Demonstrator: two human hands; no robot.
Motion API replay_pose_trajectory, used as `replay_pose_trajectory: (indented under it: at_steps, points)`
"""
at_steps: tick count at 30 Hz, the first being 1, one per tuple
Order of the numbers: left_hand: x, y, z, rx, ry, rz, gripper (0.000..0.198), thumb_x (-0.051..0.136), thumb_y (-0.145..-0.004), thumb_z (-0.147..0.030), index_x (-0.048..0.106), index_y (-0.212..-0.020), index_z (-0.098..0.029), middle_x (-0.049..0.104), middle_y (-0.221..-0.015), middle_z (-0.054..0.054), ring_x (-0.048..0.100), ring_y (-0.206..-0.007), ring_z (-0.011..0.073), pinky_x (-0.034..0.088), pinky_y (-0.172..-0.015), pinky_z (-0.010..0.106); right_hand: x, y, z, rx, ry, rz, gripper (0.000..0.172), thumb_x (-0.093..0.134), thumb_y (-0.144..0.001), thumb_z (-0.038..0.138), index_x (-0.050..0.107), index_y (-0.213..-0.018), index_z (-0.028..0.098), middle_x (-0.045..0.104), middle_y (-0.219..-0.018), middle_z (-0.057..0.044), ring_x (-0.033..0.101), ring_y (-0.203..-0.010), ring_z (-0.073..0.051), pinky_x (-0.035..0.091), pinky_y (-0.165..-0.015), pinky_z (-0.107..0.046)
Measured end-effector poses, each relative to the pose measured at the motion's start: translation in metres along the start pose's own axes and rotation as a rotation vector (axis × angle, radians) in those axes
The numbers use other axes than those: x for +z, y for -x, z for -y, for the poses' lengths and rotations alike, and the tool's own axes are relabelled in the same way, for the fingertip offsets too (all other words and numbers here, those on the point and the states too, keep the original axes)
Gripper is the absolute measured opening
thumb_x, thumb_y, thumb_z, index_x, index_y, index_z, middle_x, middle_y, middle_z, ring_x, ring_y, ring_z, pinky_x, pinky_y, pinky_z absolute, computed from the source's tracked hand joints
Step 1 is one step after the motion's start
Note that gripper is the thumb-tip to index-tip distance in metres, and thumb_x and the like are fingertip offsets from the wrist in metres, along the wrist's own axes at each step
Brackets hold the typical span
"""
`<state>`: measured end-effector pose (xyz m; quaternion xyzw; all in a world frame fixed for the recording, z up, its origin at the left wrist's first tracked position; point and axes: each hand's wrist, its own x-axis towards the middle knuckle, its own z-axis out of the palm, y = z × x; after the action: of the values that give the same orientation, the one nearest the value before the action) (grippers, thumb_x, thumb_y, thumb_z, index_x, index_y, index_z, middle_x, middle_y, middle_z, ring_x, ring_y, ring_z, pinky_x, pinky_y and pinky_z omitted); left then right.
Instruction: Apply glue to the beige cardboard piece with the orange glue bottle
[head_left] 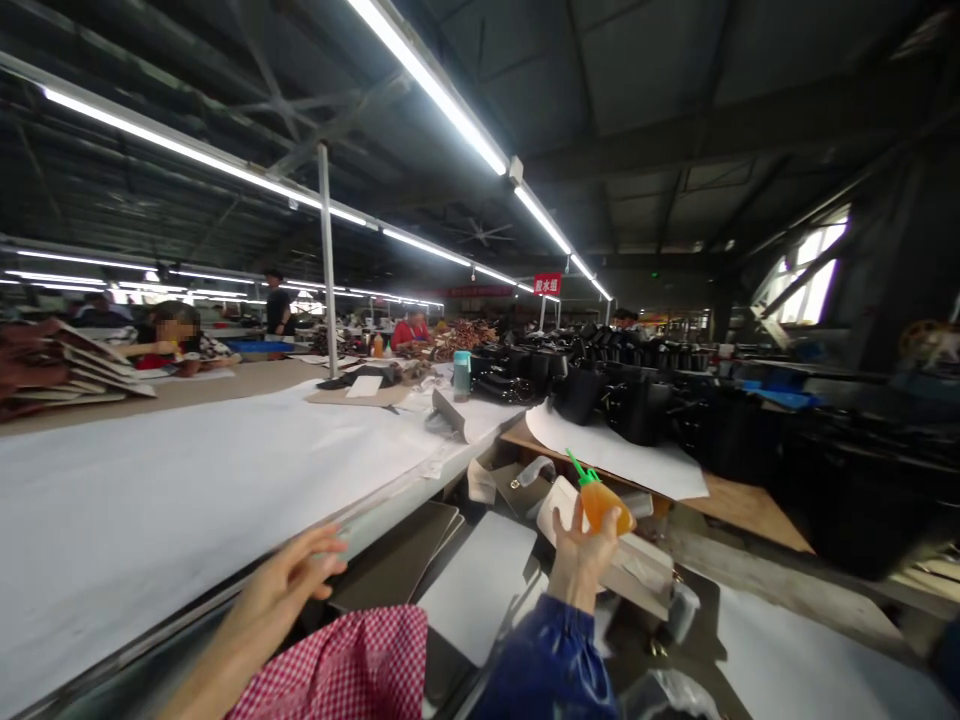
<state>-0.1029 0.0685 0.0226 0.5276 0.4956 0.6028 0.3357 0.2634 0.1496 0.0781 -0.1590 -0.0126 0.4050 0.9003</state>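
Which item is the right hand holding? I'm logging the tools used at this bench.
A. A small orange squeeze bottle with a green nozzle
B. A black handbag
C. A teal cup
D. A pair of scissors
A: the right hand grips a small orange bottle whose green nozzle points up and to the left, while the left hand is open and holds nothing, reaching toward the edge of the white-covered table.

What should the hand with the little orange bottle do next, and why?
Probably lower the orange bottle toward the flat pieces just below. The right hand holds it raised, green nozzle up and off any surface, while the left hand hangs open by the edge of the white-covered table, holding nothing.
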Motion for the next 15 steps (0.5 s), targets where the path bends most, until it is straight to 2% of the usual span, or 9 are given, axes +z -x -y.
replay_pose_trajectory:
  at_steps: [3, 6, 9, 15]
  points:
    - [0.057, 0.003, -0.012, 0.020, 0.025, 0.112, 0.064, 0.064, -0.080, -0.062, 0.059, -0.122, -0.013, 0.068, -0.112, 0.014, 0.070, -0.091, 0.0254, 0.057, -0.069, 0.032, -0.002, 0.002, -0.006, 0.026, 0.052, -0.005, 0.055, 0.069, -0.086, 0.040, 0.047, -0.134, 0.023, 0.051, -0.128, -0.008, 0.056, -0.101, -0.020, 0.055, -0.083, -0.042]
    - [0.083, 0.009, -0.014, 0.014, 0.038, 0.200, 0.059, 0.059, -0.084, -0.057, 0.058, -0.124, -0.013, 0.066, -0.114, 0.014, 0.070, -0.086, 0.0230, 0.056, -0.067, 0.032, -0.006, 0.002, -0.012, 0.093, 0.095, -0.038, 0.060, 0.065, -0.086, 0.051, 0.044, -0.136, 0.024, 0.046, -0.130, -0.010, 0.054, -0.101, -0.021, 0.055, -0.083, -0.044]
    - [0.089, 0.012, -0.006, -0.002, 0.056, 0.252, 0.062, 0.059, -0.084, -0.058, 0.056, -0.125, -0.012, 0.064, -0.114, 0.014, 0.069, -0.081, 0.0213, 0.053, -0.064, 0.031, -0.011, 0.004, -0.020, 0.127, 0.147, -0.060, 0.062, 0.060, -0.088, 0.057, 0.042, -0.138, 0.025, 0.046, -0.129, -0.010, 0.053, -0.096, -0.019, 0.054, -0.077, -0.038]
    - [0.081, 0.011, 0.012, -0.054, 0.100, 0.249, 0.072, 0.062, -0.080, -0.067, 0.054, -0.125, -0.012, 0.062, -0.113, 0.015, 0.068, -0.080, 0.0212, 0.052, -0.060, 0.029, -0.023, 0.009, -0.042, 0.099, 0.312, -0.056, 0.069, 0.061, -0.084, 0.062, 0.041, -0.139, 0.025, 0.044, -0.135, -0.011, 0.054, -0.099, -0.020, 0.052, -0.077, -0.038]
